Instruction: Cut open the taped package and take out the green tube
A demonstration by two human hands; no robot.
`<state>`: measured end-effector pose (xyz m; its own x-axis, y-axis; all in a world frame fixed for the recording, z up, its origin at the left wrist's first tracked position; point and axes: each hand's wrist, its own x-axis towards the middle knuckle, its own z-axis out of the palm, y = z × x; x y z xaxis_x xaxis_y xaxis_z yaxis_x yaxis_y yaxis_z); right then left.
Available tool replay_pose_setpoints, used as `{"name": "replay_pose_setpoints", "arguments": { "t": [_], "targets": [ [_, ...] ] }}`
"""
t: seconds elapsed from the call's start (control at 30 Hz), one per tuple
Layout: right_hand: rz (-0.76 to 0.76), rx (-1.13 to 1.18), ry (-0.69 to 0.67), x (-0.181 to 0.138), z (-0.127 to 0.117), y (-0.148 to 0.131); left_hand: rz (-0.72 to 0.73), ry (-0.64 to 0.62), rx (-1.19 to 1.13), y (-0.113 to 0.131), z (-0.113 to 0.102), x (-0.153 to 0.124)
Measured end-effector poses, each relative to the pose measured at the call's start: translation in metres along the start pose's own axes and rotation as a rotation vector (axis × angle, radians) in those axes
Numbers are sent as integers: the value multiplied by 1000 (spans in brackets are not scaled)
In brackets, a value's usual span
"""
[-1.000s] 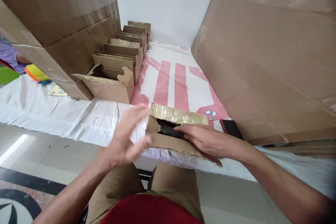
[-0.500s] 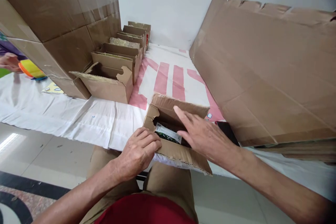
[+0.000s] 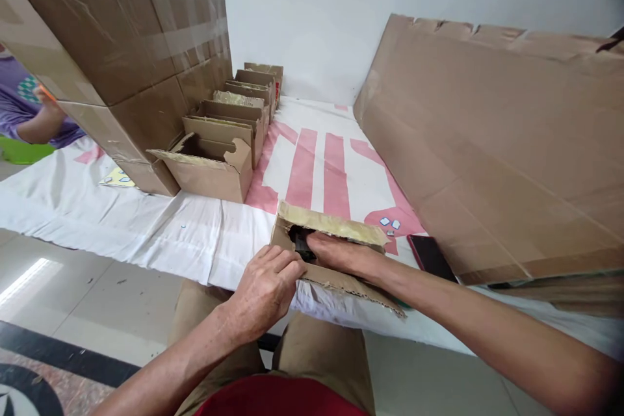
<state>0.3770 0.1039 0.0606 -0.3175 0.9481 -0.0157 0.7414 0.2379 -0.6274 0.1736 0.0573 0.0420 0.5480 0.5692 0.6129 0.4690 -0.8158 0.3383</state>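
A small cardboard box (image 3: 336, 276) stands at the table's front edge with its top flaps open. My left hand (image 3: 270, 279) grips the near left edge of this box, fingers curled over the cardboard. Into the opening reaches my right hand (image 3: 325, 250); its fingers are hidden inside, so what they touch does not show. A dark part of a packet (image 3: 303, 246) shows in the gap left of that hand. The box's back flap (image 3: 336, 222) leans forward over the right wrist.
Several open cardboard boxes (image 3: 209, 172) stand in a row beside a tall cardboard partition (image 3: 146, 65). Another big cardboard panel (image 3: 478, 149) rises at right, a dark phone (image 3: 431, 257) before it. At far left is another person's arm (image 3: 41, 120).
My right hand has gone from above the box down into it, and the white-and-green packet is now mostly hidden. The back flap has tipped forward. My left hand keeps its hold.
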Motion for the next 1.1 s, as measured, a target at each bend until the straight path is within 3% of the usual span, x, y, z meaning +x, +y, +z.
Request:
{"name": "replay_pose_setpoints", "arguments": {
  "t": [0.1,0.2,0.33,0.47,0.6,0.7,0.8,0.9,1.1],
  "targets": [
    [28,-189,-97,-7,-32,-13,-2,3,1,-2,4,2],
    [61,-246,-42,-19,-74,-32,24,39,-39,-1,0,2],
    [-18,315,-34,-41,-105,-45,-133,168,-207,10,-20,0],
    [-1,756,42,-50,-87,-53,-378,319,-505,26,-33,-3],
    [-47,957,154,-44,-51,-71,-583,344,-960,34,-30,-1],
    [-59,921,201,-39,-40,-80,-745,386,-1166,30,-35,0],
    [-62,845,146,-39,-45,-82,-835,441,-1182,20,-49,-1],
    [-58,766,93,-38,-57,-85,-862,458,-1174,8,-67,4],
    [-78,510,137,-31,-72,-109,-806,576,-1066,-10,-108,24]
  ]
}}
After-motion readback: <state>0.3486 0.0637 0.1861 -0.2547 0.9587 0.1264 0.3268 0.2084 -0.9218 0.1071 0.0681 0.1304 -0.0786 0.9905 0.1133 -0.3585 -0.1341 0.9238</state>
